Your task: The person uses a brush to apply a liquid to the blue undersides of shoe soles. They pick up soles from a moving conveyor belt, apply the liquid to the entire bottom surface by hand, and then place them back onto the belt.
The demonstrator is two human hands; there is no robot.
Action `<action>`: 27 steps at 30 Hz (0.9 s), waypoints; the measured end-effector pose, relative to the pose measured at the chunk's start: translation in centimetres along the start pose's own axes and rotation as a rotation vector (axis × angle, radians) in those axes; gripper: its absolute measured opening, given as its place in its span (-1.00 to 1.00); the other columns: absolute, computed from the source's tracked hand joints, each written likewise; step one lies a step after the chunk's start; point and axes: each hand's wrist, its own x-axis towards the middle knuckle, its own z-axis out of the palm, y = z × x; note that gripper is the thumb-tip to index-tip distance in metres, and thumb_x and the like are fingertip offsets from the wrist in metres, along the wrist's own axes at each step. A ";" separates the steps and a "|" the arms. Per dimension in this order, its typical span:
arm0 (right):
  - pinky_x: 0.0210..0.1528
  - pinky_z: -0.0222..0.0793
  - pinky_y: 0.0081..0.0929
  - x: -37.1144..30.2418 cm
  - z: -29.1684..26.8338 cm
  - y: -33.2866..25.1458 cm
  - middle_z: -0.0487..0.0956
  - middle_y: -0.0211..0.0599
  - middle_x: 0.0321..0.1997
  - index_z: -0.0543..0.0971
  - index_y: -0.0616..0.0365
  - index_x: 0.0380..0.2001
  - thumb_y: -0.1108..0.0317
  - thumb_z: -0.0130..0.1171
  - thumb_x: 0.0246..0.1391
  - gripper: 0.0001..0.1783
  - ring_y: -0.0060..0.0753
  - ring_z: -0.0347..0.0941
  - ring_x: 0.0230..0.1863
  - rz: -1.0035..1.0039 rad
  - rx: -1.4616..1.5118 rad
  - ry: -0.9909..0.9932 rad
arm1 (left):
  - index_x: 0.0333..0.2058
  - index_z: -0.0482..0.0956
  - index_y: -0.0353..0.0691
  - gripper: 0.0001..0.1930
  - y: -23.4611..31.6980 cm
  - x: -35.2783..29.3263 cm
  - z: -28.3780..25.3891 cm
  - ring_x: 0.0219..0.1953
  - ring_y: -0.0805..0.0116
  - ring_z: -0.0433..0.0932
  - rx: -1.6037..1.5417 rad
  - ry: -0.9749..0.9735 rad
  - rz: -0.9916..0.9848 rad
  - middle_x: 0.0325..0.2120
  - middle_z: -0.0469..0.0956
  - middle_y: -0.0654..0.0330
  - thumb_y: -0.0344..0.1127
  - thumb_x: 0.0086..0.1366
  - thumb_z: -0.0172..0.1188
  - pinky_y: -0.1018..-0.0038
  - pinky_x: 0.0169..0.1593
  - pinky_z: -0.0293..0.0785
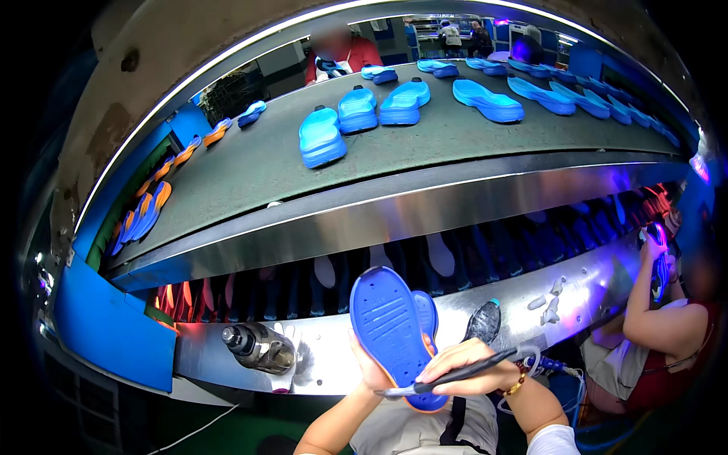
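My left hand (pixel 368 368) is closed around the side of a blue shoe sole (pixel 387 318), which stands tilted with its perforated, grooved face toward me. Behind its right edge shows part of a second blue sole (pixel 426 312). Near the lower end of the front sole, my right hand (pixel 472 370) grips a slim black pen-like tool (pixel 478 365). The tool slants down to the left, and its pale tip lies across the sole's lower end; whether it touches is unclear. My left fingers are partly hidden behind the sole.
A steel ledge (pixel 326 364) holds a clear spray bottle (pixel 259 347), a dark sole-shaped piece (pixel 483 322) and grey scraps (pixel 547 307). Beyond, soles sit in a dark slot under a green belt (pixel 250 167) bearing blue soles. A co-worker (pixel 667 334) sits at right; another person (pixel 341 57) is opposite.
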 end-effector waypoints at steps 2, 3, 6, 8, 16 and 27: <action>-0.18 0.42 -0.53 -0.3 -0.4 0.0 0.60 -0.18 -0.32 0.58 0.28 -0.34 0.51 0.24 -0.15 -0.79 -0.47 0.52 -0.24 0.179 0.146 0.247 | 0.01 0.30 -0.23 0.03 0.3 0.2 0.7 -0.28 0.08 0.49 -0.006 -0.059 0.044 -0.29 0.48 -0.06 0.57 -0.02 -0.69 0.22 -0.16 0.44; -0.22 0.43 -0.54 -0.1 -1.0 0.6 0.60 -0.17 -0.31 0.57 0.29 -0.34 0.52 0.24 -0.15 -0.79 -0.54 0.51 -0.24 0.246 -0.040 0.343 | 0.00 0.31 -0.24 0.04 0.2 0.7 0.9 -0.29 0.08 0.49 0.009 -0.056 0.086 -0.30 0.48 -0.06 0.58 -0.03 -0.69 0.21 -0.16 0.44; -0.16 0.41 -0.50 -0.1 -0.2 0.4 0.60 -0.20 -0.32 0.57 0.25 -0.31 0.50 0.23 -0.15 -0.77 -0.41 0.53 -0.26 0.030 -0.184 0.170 | -0.07 0.36 -0.29 0.07 0.1 1.3 0.4 -0.30 0.05 0.49 0.020 -0.094 0.116 -0.33 0.49 -0.07 0.59 -0.06 -0.71 0.19 -0.16 0.43; -0.11 0.42 -0.39 0.0 -0.5 -0.4 0.60 -0.13 -0.33 0.58 0.28 -0.36 0.50 0.26 -0.17 -0.79 -0.30 0.55 -0.26 -0.045 -0.112 0.022 | -0.08 0.36 -0.32 0.07 0.2 1.1 0.1 -0.28 0.09 0.50 -0.012 -0.188 0.128 -0.31 0.50 -0.07 0.57 -0.03 -0.73 0.24 -0.13 0.42; -0.14 0.40 -0.40 0.1 -0.8 -1.0 0.61 -0.22 -0.34 0.60 0.23 -0.40 0.52 0.29 -0.26 -0.78 -0.27 0.54 -0.24 -0.058 -0.292 0.084 | -0.13 0.37 -0.40 0.11 1.4 2.6 2.0 -0.37 0.05 0.50 -0.063 -0.270 0.344 -0.40 0.50 -0.09 0.60 -0.07 -0.72 0.22 -0.19 0.43; -0.15 0.42 -0.43 -0.7 -1.9 -0.2 0.59 -0.17 -0.31 0.58 0.27 -0.36 0.55 0.28 -0.23 -0.76 -0.30 0.54 -0.26 -0.053 -0.007 0.016 | -0.12 0.37 -0.36 0.11 4.0 3.0 2.1 -0.34 0.06 0.48 -0.156 -0.297 0.337 -0.37 0.48 -0.11 0.66 -0.14 -0.56 0.21 -0.19 0.41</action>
